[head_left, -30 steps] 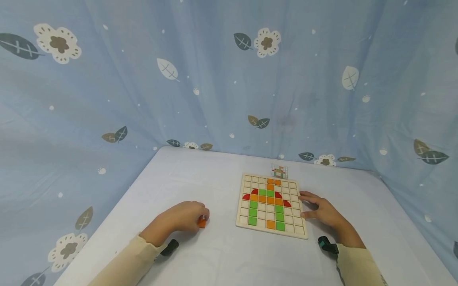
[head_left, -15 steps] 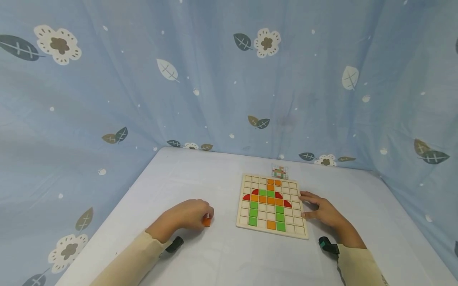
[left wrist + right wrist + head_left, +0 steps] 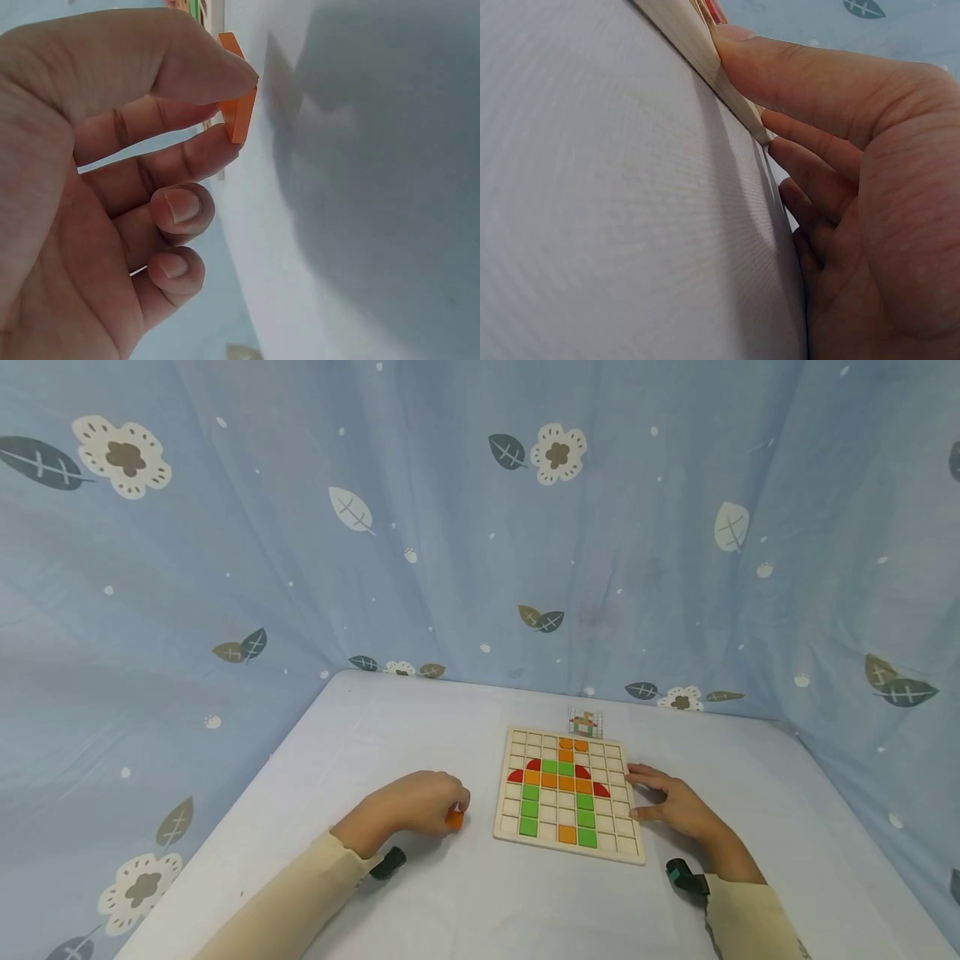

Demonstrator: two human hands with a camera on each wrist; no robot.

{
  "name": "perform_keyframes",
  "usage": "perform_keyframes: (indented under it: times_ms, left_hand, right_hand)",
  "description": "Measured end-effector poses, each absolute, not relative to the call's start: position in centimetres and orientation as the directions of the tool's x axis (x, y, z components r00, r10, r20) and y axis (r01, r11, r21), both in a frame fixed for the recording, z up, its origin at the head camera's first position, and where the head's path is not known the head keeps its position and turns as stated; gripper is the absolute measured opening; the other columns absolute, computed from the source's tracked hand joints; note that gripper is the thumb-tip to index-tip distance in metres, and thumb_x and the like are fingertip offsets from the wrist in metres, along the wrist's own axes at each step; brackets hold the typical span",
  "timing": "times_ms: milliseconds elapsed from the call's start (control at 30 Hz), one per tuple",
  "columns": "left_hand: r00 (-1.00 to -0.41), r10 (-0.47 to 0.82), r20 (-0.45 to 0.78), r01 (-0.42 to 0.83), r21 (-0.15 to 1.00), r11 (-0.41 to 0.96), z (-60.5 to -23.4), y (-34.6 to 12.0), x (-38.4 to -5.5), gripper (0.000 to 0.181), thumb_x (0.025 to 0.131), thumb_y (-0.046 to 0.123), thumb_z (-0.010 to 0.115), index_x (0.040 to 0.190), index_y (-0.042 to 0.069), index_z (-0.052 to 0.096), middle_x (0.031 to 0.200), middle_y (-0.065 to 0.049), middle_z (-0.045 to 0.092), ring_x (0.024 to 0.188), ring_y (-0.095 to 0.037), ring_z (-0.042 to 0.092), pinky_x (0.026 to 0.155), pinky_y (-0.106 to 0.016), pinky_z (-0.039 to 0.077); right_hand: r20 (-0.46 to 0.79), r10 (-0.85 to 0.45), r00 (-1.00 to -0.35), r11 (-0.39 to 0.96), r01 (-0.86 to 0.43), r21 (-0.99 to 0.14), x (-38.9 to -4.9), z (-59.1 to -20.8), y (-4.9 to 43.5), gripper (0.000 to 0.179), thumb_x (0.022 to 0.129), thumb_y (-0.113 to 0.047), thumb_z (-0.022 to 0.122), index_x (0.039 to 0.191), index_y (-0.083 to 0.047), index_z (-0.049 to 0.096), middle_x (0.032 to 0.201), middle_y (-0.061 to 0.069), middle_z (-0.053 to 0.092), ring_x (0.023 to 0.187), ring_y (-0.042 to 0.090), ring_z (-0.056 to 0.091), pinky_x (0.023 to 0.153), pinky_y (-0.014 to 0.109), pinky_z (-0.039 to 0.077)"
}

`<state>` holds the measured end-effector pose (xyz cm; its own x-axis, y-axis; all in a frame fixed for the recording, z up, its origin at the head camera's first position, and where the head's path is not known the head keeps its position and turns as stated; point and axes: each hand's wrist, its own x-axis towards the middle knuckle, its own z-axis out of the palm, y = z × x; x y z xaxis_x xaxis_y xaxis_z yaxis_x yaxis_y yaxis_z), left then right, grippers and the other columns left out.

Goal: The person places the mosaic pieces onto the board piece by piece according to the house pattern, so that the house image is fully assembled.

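Note:
My left hand (image 3: 420,802) pinches a small flat orange tile (image 3: 241,118) between thumb and fingertips, close over the white tabletop to the left of the board. In the left wrist view the ring and little fingers curl in loosely beside it. The wooden grid board (image 3: 606,842) carries green and orange square tiles, red quarter-round tiles and two rounded orange tiles at its top. At the board's right edge rests my right hand (image 3: 675,806), fingers spread and thumb apart. The right wrist view has its thumb and fingertips touching the board's wooden side (image 3: 697,64).
Just behind the board lies a small pattern card (image 3: 585,723) with a similar coloured figure. A blue curtain (image 3: 450,527) printed with leaves and flowers hangs along the back and sides of the white table (image 3: 480,902). Each wrist bears a black device (image 3: 387,863).
The left hand has moved right, toward the board, with the orange tile in its fingers. My right hand and the board have stayed in place.

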<state>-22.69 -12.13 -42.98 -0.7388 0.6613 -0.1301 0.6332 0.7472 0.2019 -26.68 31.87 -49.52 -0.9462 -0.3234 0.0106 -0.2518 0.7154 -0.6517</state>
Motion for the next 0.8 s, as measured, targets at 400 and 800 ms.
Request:
perform_keyframes:
  times_ms: [400, 800]
  left_hand:
    - [-0.71, 0.695, -0.113, 0.67, 0.193, 0.717, -42.8, -9.8, -23.3, 0.014, 0.08, 0.016, 0.077, 0.091, 0.021, 0.07, 0.077, 0.012, 0.057, 0.069, -0.009, 0.052, 0.067, -0.023, 0.048]
    - [-0.675, 0.729, -0.11, 0.701, 0.212, 0.681, -42.2, -7.0, -23.8, 0.017, 0.08, 0.017, 0.078, 0.094, 0.022, 0.071, 0.081, 0.013, 0.058, 0.074, -0.008, 0.052, 0.071, -0.024, 0.047]
  right_hand:
    - [0.004, -0.319, -0.948, 0.711, -0.242, -0.66, -26.7, -49.5, 32.0, 0.07, 0.074, -0.032, 0.083, 0.133, -0.002, 0.059, 0.149, 0.019, 0.038, 0.138, 0.047, 0.024, 0.105, 0.066, 0.022]
    - [-0.012, -0.302, -0.953, 0.711, -0.217, -0.669, -26.7, -49.5, 31.8, 0.072, 0.073, -0.032, 0.083, 0.134, -0.003, 0.058, 0.151, 0.018, 0.036, 0.139, 0.046, 0.022, 0.106, 0.065, 0.021]
